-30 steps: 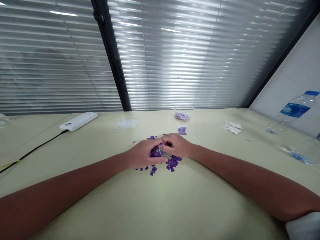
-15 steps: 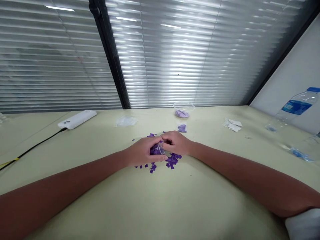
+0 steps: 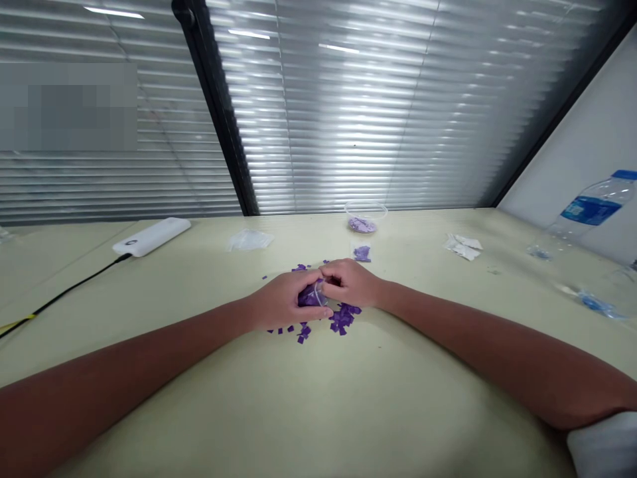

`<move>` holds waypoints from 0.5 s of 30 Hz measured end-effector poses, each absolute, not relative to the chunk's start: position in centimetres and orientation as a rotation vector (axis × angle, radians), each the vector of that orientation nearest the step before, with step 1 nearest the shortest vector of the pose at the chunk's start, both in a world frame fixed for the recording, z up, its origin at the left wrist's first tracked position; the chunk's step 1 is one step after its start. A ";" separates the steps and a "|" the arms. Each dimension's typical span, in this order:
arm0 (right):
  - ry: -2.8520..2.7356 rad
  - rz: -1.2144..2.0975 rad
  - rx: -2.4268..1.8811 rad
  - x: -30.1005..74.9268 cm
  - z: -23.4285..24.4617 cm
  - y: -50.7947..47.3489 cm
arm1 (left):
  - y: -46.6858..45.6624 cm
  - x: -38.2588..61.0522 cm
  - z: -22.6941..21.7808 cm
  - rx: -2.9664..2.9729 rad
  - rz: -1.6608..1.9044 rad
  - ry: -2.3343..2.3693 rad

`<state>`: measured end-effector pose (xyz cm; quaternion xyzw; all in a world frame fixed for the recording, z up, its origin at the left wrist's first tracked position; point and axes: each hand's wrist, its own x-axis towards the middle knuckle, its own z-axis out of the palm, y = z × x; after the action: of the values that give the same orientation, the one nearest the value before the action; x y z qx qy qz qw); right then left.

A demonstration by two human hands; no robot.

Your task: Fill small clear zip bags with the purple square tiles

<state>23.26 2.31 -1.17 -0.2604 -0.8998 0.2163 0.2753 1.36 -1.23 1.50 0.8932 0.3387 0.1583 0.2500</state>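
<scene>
Low over the table, my left hand (image 3: 286, 302) is wrapped round a small clear plastic bag (image 3: 310, 295) filled with dark purple paper pieces. Its mouth faces right and shows a pale edge. My right hand (image 3: 348, 282) is closed at that mouth, thumb and forefinger pinched together; whether they hold the bag's edge or a purple piece is hidden. Loose dark purple paper squares (image 3: 343, 320) lie in a heap just below my right hand. More purple squares (image 3: 303, 332) are scattered under and around my left hand.
Behind my hands lie a small packet of lighter purple bits (image 3: 362, 253), a round clear tub with lilac bits (image 3: 362, 226) and clear empty bags (image 3: 249, 240). A white power bank (image 3: 152, 237) with a black cable is left. Crumpled white paper (image 3: 464, 246) and a water bottle (image 3: 590, 209) are right.
Hardly anything differs. Both hands keep the same grip at the bag, and the whole view has shifted by only a few pixels.
</scene>
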 end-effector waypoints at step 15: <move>-2.414 0.564 -0.711 23.3 -1.0 2.3 | -1.1 1.3 1.5 2.444 0.439 0.918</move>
<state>23.29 2.27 -1.05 -0.2648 -0.8992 0.2102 0.2777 1.30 -1.14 1.45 0.8951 0.3363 0.1610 0.2445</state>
